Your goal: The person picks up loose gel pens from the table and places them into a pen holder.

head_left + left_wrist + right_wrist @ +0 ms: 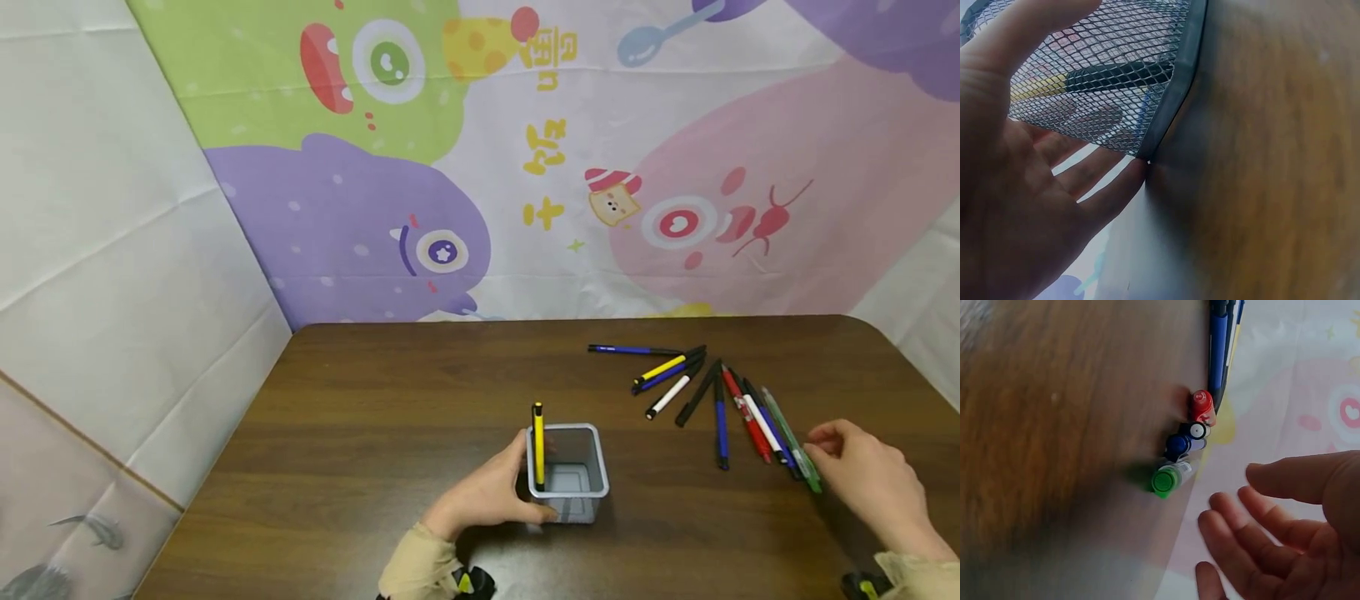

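Note:
My left hand [487, 492] grips a grey mesh pen holder [577, 508] from its left side, thumb across the near face. A yellow and black pen [539, 450] stands upright inside, leaning in the left corner. In the left wrist view the fingers [1113, 200] pass round behind the mesh [1129, 37], and the pen shows through it. My right hand [873, 479] hovers just right of a green marker [810, 475], with nothing between its loosely bent fingers. From the right wrist, the green end [1164, 480] of that marker faces the camera, apart from the fingertips.
Several pens lie fanned out at the table's back right: a red one [756, 433], a blue one [722, 425], a white one [667, 396], a yellow one [660, 369] and others. A cartoon cloth [360, 225] hangs behind the brown table [360, 417].

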The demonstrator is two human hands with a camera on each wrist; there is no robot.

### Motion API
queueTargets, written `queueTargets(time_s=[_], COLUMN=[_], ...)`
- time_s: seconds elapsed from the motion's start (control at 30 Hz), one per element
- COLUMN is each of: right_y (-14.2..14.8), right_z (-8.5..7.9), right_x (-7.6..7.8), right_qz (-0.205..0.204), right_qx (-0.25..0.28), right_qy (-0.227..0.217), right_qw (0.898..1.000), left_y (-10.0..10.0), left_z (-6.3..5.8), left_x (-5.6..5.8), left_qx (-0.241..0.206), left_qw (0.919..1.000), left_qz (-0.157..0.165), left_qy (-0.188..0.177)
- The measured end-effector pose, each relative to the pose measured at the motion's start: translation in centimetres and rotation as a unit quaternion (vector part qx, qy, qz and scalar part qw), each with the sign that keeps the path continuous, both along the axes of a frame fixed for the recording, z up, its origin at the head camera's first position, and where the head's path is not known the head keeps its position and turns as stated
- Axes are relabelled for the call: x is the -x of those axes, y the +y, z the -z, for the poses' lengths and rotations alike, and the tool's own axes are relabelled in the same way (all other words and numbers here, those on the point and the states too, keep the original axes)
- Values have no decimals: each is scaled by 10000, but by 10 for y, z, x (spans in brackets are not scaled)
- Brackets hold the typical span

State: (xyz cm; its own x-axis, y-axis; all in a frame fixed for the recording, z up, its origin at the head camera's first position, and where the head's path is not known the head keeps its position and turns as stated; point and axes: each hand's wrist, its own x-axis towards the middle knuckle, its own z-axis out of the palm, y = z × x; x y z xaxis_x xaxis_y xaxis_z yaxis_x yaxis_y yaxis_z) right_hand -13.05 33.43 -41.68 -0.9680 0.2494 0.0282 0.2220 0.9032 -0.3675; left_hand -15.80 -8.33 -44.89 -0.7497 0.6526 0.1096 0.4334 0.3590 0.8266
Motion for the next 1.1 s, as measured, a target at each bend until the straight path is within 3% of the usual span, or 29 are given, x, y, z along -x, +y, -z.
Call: queueTargets(time_s=[0.23, 0.47, 0.8, 1.1], right_y=[6, 5, 7, 8], right_z=[3, 6, 10, 8], right_x=[0, 3, 4, 3], right_qz=[19, 30, -61, -115], right_qx=[155, 173, 253, 234], right_qy=[-885, -869, -1296, -1308], right_qw=[9960, 9961, 9912, 9911], left_y=[2, 2, 1, 0], left_z=[2, 1, 0, 0], left_x=[-1, -1, -2, -1], left_qx=[-1, -41, 31, 116], left_qw=[10000, 10000, 10000, 9999], left_qz=[-3, -23, -45, -65], left_qy=[-13, -13, -22, 67])
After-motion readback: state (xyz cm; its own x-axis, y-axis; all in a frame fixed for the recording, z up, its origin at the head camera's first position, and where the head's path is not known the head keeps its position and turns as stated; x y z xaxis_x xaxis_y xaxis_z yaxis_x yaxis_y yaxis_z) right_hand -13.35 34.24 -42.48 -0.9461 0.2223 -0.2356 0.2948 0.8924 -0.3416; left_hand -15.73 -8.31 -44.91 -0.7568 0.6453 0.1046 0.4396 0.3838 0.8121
